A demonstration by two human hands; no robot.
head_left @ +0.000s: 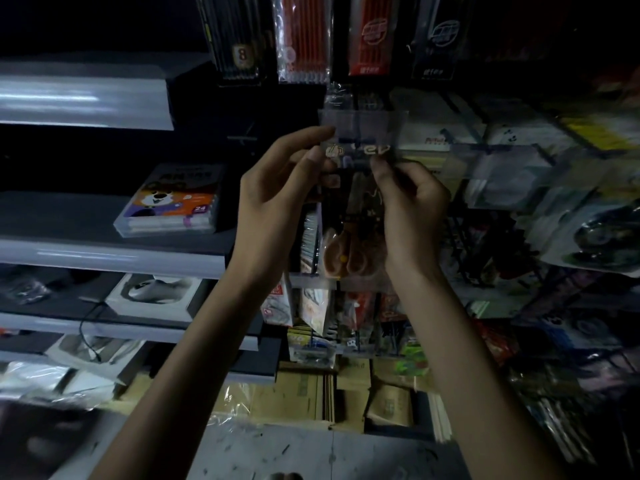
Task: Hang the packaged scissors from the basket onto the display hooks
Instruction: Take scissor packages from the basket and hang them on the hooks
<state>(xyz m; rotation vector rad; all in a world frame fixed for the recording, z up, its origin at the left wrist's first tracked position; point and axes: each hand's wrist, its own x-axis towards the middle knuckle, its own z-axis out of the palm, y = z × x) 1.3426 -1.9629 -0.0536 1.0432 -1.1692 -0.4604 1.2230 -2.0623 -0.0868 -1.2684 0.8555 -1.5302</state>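
Both hands are raised in front of the dim display rack. The left hand (277, 195) pinches the top left corner of the packaged scissors (349, 233), and the right hand (410, 202) pinches its top right edge, so each grip is closed on the pack. The pack hangs upright between them with its orange handles down, just below a clear label holder (362, 121). Whether it already hangs there cannot be told. Pen packs (303, 36) hang above, and a marker box (169, 202) lies on the left shelf (104, 254).
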